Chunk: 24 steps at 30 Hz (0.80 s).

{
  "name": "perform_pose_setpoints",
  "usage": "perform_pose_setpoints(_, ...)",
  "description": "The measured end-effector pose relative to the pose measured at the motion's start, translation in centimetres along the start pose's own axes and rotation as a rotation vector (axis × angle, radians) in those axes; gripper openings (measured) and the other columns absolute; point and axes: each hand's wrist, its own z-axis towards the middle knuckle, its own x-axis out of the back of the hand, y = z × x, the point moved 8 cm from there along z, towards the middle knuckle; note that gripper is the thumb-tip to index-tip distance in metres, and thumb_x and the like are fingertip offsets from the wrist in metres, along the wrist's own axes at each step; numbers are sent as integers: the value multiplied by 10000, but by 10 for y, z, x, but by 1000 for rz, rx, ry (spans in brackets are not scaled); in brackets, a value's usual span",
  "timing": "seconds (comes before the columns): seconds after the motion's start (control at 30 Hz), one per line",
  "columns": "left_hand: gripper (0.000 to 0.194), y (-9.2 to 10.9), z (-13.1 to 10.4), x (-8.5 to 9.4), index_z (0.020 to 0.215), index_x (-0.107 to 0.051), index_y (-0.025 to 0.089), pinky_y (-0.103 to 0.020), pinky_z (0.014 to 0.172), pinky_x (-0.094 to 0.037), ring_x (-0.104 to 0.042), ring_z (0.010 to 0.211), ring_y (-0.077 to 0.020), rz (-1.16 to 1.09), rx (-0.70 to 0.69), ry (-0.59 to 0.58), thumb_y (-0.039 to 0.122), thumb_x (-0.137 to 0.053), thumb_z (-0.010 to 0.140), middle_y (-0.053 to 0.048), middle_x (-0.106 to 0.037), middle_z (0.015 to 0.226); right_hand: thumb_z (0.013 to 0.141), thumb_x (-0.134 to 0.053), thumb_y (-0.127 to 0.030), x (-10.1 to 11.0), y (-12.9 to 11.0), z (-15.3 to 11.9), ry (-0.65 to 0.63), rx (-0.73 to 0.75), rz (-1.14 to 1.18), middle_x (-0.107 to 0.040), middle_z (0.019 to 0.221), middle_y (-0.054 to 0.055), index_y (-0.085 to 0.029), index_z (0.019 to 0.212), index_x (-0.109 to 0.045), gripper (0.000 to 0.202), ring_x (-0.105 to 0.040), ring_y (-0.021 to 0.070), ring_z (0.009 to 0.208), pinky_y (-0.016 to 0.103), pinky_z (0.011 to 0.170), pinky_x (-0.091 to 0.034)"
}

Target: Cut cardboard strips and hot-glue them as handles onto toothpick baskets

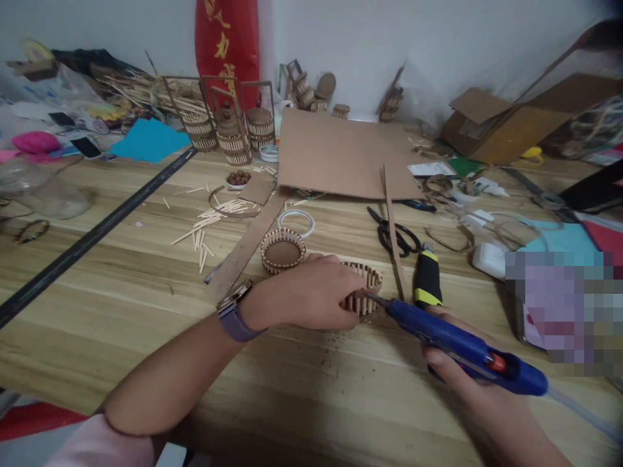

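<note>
My left hand (316,292), a watch on its wrist, is closed on a small round basket of wooden sticks (372,279) lying on the table; my fingers hide part of it. In my right hand (462,370) is a blue hot glue gun (442,337), a clear glue stick trailing from its back end. The nozzle points left and meets the stick basket beside my left fingertips; whether it touches cannot be made out. Just behind my left hand stands a second round stick basket (283,251) with a cardboard bottom.
Loose sticks (228,211), a white ring (296,224) and a cardboard strip (248,240) lie beyond my left hand. Black scissors (396,237) and a yellow-black utility knife (428,279) lie near the glue gun. Finished lidded baskets (232,136) stand behind, beside a cardboard sheet (345,152).
</note>
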Motion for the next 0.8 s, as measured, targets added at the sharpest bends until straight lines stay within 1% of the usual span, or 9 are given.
perform_pose_setpoints(0.13,119,0,0,0,746,-546,208,-311,711,-415,-595,773,-178,1,1,5,239,-624,831,10,-655,789,884,-672,-581,1,-2,1,-5,11,6,-653,682,13,-291,712,-649,338,-665,245,659,355,625,-576)
perform_pose_setpoints(0.3,112,0,1,0,752,-542,209,-302,716,-406,-597,773,-175,0,6,-2,241,-608,835,6,-653,789,889,-674,-572,1,-4,1,-4,38,-12,-665,693,6,-299,748,-662,308,-680,244,679,355,674,-589)
perform_pose_setpoints(0.43,131,0,1,0,740,-528,210,-304,707,-393,-587,770,-175,5,5,1,250,-605,838,6,-646,794,898,-673,-546,0,-7,3,-2,52,-6,-661,680,2,-300,737,-653,295,-675,239,671,339,650,-582)
perform_pose_setpoints(0.6,143,0,-1,1,730,-511,214,-306,678,-381,-574,739,-174,-4,4,3,259,-600,832,7,-635,761,898,-665,-563,0,-5,3,3,32,-3,-663,700,4,-295,739,-653,312,-670,234,667,336,642,-578)
perform_pose_setpoints(0.8,129,-1,-1,1,741,-521,210,-308,676,-375,-579,757,-176,12,5,9,250,-604,830,2,-647,785,889,-666,-589,0,-2,-1,21,7,8,-678,731,9,-293,774,-688,319,-670,226,646,331,619,-571)
